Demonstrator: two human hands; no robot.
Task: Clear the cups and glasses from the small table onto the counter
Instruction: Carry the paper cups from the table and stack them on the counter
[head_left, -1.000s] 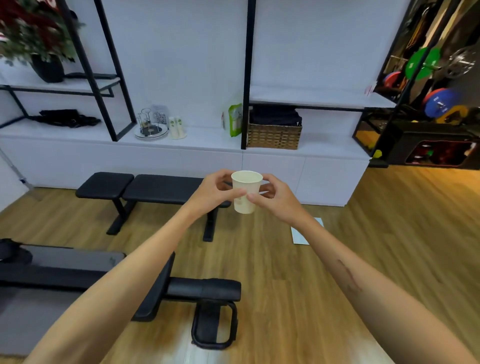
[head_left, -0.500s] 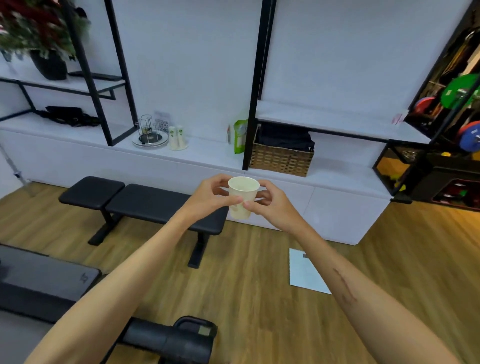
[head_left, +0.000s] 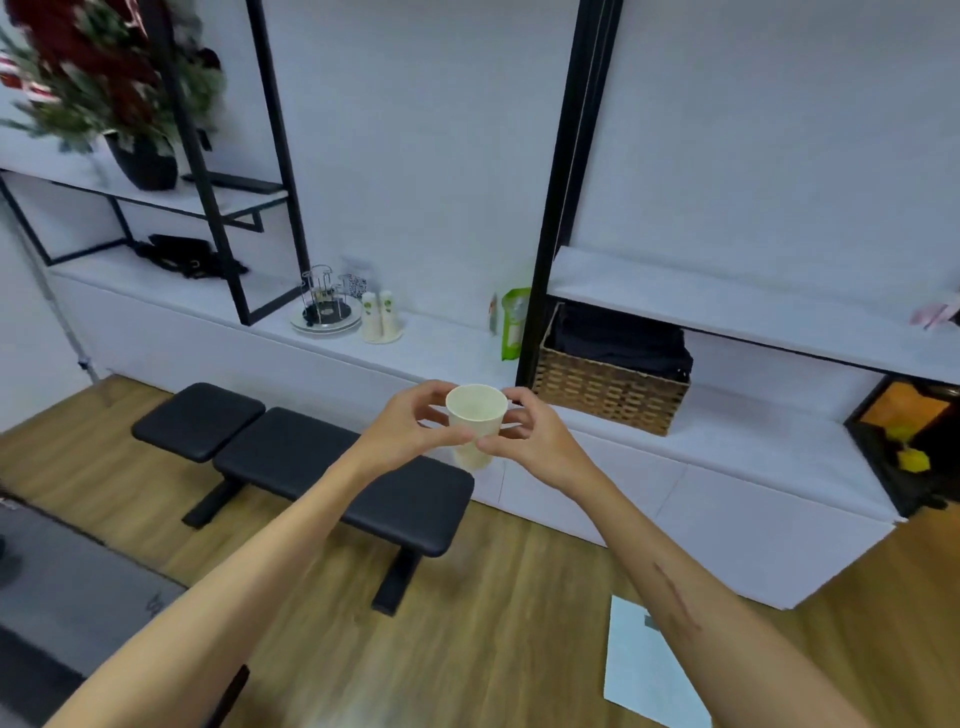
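Note:
A cream paper cup (head_left: 476, 410) is held upright in the air in front of me, its mouth facing up and nothing visible inside. My left hand (head_left: 410, 431) grips its left side with curled fingers and thumb. My right hand (head_left: 524, 436) pinches its right side. The long white counter (head_left: 447, 353) runs along the wall just beyond the cup. Two stacked paper cups (head_left: 380, 322) stand on it. The small table is out of view.
A black padded bench (head_left: 311, 457) stands on the wood floor between me and the counter. On the counter are a glass rack on a plate (head_left: 326, 306), a green pouch (head_left: 513, 322) and a wicker basket (head_left: 610, 384). Black frame posts (head_left: 550, 208) rise from it. A paper sheet (head_left: 649, 670) lies on the floor.
Both hands keep hold of the cup as before. The counter, bench and basket have grown larger and nearer in view; the dark equipment at lower left has slid out of frame.

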